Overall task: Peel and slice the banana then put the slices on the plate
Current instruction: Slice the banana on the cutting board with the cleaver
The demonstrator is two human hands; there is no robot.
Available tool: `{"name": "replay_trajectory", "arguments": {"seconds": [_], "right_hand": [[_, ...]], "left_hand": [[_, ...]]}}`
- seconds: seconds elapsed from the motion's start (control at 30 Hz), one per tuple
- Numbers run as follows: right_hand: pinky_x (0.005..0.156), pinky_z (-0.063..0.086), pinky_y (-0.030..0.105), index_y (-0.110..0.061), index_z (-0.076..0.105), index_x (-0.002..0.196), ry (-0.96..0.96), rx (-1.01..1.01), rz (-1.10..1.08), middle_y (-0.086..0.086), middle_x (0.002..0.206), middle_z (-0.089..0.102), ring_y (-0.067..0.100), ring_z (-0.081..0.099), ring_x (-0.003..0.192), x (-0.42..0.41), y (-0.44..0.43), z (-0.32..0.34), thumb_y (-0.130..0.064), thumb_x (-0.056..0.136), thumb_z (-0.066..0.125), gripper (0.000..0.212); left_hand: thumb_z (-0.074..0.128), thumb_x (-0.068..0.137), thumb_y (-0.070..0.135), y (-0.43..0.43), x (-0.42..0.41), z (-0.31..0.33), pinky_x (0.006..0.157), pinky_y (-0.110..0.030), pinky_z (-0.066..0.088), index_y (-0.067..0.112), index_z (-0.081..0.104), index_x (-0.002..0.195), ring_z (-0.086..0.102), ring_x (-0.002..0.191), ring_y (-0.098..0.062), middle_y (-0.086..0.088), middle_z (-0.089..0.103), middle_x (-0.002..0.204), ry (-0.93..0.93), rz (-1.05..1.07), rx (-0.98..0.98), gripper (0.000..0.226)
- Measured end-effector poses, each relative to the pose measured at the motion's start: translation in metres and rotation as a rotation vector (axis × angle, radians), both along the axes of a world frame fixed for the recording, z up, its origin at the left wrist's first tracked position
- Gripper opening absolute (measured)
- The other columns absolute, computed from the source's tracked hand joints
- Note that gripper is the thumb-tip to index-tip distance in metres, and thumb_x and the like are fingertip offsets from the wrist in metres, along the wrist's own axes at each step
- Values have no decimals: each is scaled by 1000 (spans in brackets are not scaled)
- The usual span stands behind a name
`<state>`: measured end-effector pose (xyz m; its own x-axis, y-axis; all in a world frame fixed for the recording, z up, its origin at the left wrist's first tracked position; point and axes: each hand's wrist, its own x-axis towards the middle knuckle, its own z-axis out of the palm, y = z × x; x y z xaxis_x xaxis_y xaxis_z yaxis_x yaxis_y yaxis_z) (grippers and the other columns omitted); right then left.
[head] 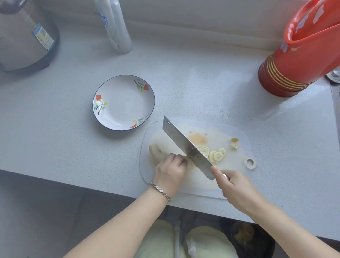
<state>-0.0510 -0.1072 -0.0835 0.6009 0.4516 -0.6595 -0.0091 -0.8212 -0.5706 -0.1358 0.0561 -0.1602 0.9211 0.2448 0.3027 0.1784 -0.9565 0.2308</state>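
A peeled banana point(156, 151) lies on the translucent cutting board point(235, 176) at the counter's front edge. My left hand point(170, 172) holds the banana down with curled fingers near its cut end. My right hand point(236, 186) grips the handle of a steel cleaver point(185, 145), whose blade stands across the banana just right of my left fingers. Several pale slices point(217, 155) lie to the right of the blade, and a stem-end piece point(234, 143) sits further right. The white flowered plate point(123, 103) stands beyond the board to the left, with nothing on it.
A red jug point(302, 51) stands at the back right. A plastic bottle point(114, 24) and a grey appliance point(17, 34) stand at the back left. A small white ring point(250, 162) lies at the board's right corner. A dark bin point(250, 240) sits below the counter edge.
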Motion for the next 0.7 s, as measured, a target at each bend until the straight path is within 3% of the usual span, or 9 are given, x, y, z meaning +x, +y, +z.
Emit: {"name": "replay_trajectory", "arguments": {"seconds": [0.1, 0.17, 0.23, 0.3, 0.4, 0.5, 0.6, 0.7], "right_hand": [[58, 22, 30, -16, 28, 65, -24, -4, 6, 1, 61, 25, 16, 24, 54, -6, 3, -6, -67, 84, 33, 55], [57, 22, 31, -5, 40, 66, -50, -9, 4, 2, 61, 27, 16, 27, 55, -9, 4, -10, -67, 84, 31, 65], [54, 22, 32, 4, 57, 86, -87, -25, 2, 0, 60, 26, 14, 28, 55, -12, 5, -15, -61, 89, 32, 70], [53, 21, 32, 5, 60, 95, -118, -41, 16, -1, 60, 25, 14, 28, 55, -13, 6, -19, -57, 91, 32, 68], [54, 22, 32, 2, 51, 76, -111, -15, 3, 2, 61, 27, 14, 28, 55, -13, 6, -21, -60, 89, 31, 67], [57, 23, 31, -14, 36, 62, -75, 20, -39, 5, 63, 30, 16, 29, 55, -13, 4, -19, -64, 86, 31, 57], [57, 25, 30, -29, 49, 47, 14, 66, -122, 5, 63, 30, 18, 28, 54, -12, 3, -13, -63, 87, 34, 55], [60, 24, 32, -35, 52, 48, 40, 83, -110, 6, 65, 29, 20, 26, 56, -10, 2, -4, -66, 84, 32, 52]], "left_hand": [[46, 61, -1, -1, 0, 4, 39, -20, 40, 13, 71, 61, 53, 57, -15, 4, 62, 59, -4, -9, -1, 29], [46, 62, 0, -1, -1, 6, 40, -20, 40, 13, 71, 60, 57, 52, -16, 4, 63, 59, -7, -16, 4, 28], [46, 64, 1, 0, -1, 6, 41, -20, 41, 13, 71, 61, 56, 54, -16, 4, 63, 60, -20, -17, 12, 28], [47, 65, 2, 0, -1, 4, 42, -20, 42, 13, 72, 64, 49, 62, -14, 4, 63, 61, -36, -22, 17, 27], [48, 66, 3, 1, -2, 2, 43, -21, 42, 13, 72, 66, 40, 69, -14, 3, 63, 63, -37, -23, 14, 26], [45, 67, 2, 3, -3, 4, 43, -20, 44, 11, 73, 68, 53, 64, -15, 1, 63, 63, -34, -38, -9, 29], [45, 65, -2, 6, -3, 7, 44, -19, 44, 13, 74, 69, 60, 54, -17, 0, 62, 60, -35, -52, 0, 33], [44, 61, -5, 7, -1, 8, 43, -19, 43, 14, 73, 64, 60, 52, -16, 2, 61, 57, -12, -58, 12, 35]]}}
